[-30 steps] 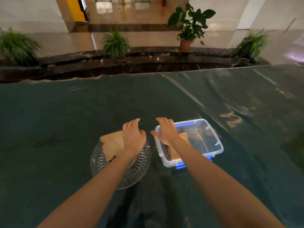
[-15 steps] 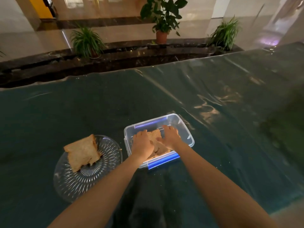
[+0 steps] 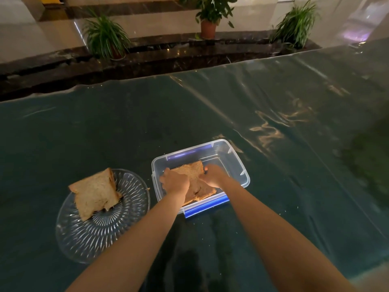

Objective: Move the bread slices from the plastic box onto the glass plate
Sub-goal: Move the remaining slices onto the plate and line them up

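A clear plastic box (image 3: 235, 163) with blue clips sits on the dark green table. Brown bread slices (image 3: 190, 170) lie inside it, stacked at its near left. My left hand (image 3: 174, 182) grips the left side of the top slice. My right hand (image 3: 214, 175) grips its right side. Both hands are inside the box. To the left stands a ribbed glass plate (image 3: 105, 228) with a bread slice (image 3: 94, 192) lying on its far left part, overhanging the rim.
The table (image 3: 210, 112) is covered by a shiny plastic sheet with creases. Its far edge runs across the upper view. Beyond it are a dark stone ledge and potted plants (image 3: 210, 13) on a polished floor.
My left hand left the slice on the plate and went into the box. Both hands have closed on the top slice there. The view shifted right and closer.
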Tool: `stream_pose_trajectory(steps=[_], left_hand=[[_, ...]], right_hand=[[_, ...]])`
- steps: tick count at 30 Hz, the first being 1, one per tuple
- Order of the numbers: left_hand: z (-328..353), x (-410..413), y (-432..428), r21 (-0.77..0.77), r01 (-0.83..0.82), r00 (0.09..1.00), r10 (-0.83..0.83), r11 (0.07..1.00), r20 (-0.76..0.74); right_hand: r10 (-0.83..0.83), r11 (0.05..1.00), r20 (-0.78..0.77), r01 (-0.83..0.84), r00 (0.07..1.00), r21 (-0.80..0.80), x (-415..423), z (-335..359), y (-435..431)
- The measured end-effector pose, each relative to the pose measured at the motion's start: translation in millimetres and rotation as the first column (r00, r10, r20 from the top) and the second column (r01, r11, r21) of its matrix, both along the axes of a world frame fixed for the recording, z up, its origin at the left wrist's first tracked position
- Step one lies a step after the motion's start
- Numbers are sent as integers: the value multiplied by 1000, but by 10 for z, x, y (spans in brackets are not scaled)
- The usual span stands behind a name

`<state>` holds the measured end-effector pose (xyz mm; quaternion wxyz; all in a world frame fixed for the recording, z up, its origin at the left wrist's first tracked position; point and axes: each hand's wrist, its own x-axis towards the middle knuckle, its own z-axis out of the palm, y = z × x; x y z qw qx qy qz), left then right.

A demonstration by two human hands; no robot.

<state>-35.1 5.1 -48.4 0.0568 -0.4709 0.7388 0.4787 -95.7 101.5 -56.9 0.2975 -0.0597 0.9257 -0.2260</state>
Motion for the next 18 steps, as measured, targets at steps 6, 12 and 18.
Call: stream_pose_trajectory(steps=[6, 12, 18], left_hand=[[-125, -17, -105, 128, 84, 994, -92, 988, 60], [-115, -34, -150, 266, 19, 997, -39, 964, 69], [-101, -2, -146, 273, -7, 1000, 11, 962, -14]], right_hand=[[-78, 997, 26, 79, 997, -10, -5, -44, -77], [-179, 981, 61, 183, 982, -64, -16, -101, -76], [-267, 950, 162, 287, 950, -121, -40, -63, -17]])
